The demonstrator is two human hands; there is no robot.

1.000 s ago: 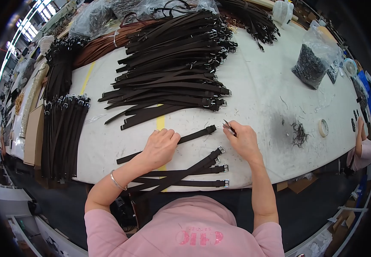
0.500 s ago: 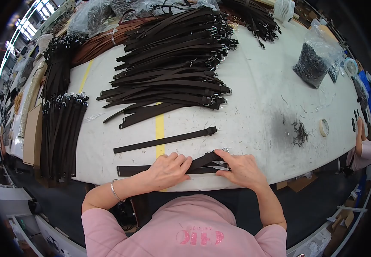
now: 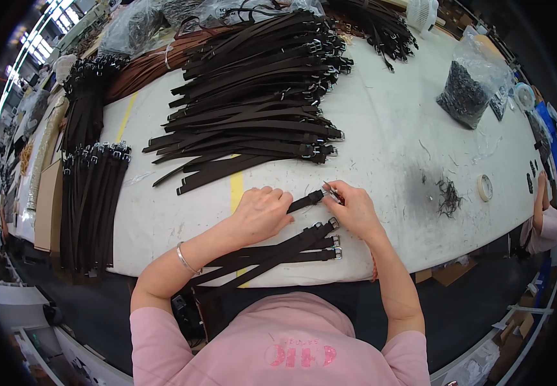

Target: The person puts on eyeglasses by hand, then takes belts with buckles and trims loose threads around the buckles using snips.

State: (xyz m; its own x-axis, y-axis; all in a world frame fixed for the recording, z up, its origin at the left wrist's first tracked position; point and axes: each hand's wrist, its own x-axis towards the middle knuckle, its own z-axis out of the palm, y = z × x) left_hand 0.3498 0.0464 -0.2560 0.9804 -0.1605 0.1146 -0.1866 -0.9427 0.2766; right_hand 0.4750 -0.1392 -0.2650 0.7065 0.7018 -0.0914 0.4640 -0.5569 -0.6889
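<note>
My left hand (image 3: 262,212) is closed on a dark strap (image 3: 305,201), most of which lies hidden under the hand. My right hand (image 3: 354,209) is at the strap's buckle end, its fingers closed round small metal thread snips (image 3: 331,191). The blades are partly covered by my fingers. Just nearer to me, several dark buckled straps (image 3: 285,253) lie crossed over one another by the table's front edge, their metal buckles to the right. A large pile of similar straps (image 3: 253,96) spreads out beyond my hands.
Buckled straps (image 3: 95,206) hang over the table's left side. On the right are thread scraps (image 3: 449,198), a tape roll (image 3: 484,188) and a clear bag of small dark pieces (image 3: 464,96). Another person's arm (image 3: 539,206) shows at far right.
Both hands have moved away from me, onto the strap that lay alone in the middle. The strap held before now lies on the others near the front edge.
</note>
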